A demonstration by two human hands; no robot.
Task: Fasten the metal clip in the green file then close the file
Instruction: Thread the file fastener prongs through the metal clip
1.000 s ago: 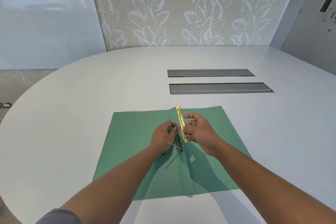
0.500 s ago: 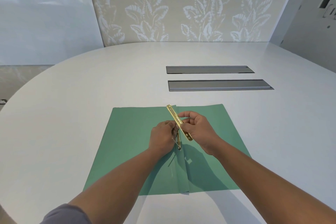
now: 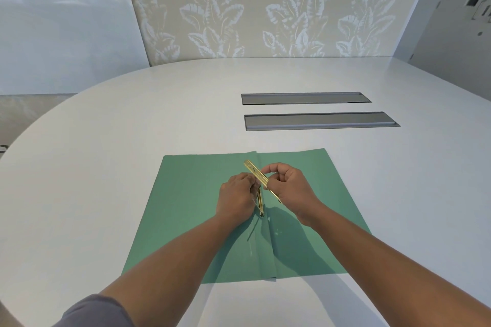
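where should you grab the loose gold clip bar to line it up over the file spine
Pinch the gold clip bar by its long thin edges near the middle, coming from the right, much as the right hand holds it now. It is a narrow flat strip, tilted across the green file, so an edge pinch leaves both ends free. The left hand is at the base strip on the spine.

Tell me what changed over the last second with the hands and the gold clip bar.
The gold clip bar in the right hand tipped from nearly upright to slanting, its top end now toward the left. The left hand closed in over the prongs at the fold, hiding them. The green file stayed open and flat on the white table; nothing was let go.
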